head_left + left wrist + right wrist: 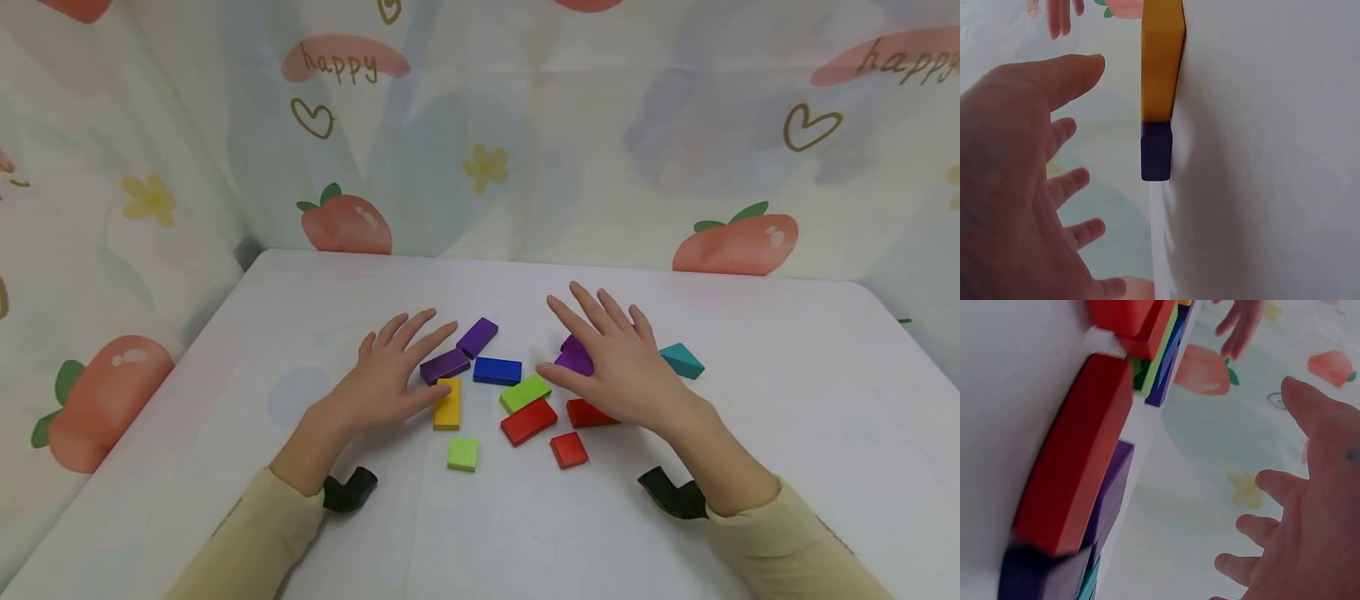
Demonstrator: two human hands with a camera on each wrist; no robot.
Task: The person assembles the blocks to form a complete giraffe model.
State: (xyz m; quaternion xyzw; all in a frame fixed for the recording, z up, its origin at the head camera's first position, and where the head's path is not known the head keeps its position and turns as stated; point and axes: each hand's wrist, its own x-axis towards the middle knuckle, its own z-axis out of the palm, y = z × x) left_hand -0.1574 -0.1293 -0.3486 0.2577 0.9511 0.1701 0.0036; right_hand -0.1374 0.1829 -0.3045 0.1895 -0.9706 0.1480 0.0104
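Note:
My left hand [386, 379], fingers spread, hovers at the left of several coloured blocks. Its thumb overlaps a yellow block [447, 412] in the head view; the left wrist view shows a gap between thumb and yellow block [1161, 69]. Two dark purple blocks [477, 337] lie near its fingertips. My right hand [630, 371], also spread and holding nothing, is over the right side of the group. It partly hides bright purple pieces [573, 358] and a red block [588, 413]. In the right wrist view its fingers stand apart from a red block [1079, 453].
Between the hands lie a blue block [497, 371], a lime green block [525, 392] and a red block [528, 422]. Nearer are a light green square [462, 454] and a red square [569, 450]. A teal piece [682, 360] sits far right on the white table [495, 533].

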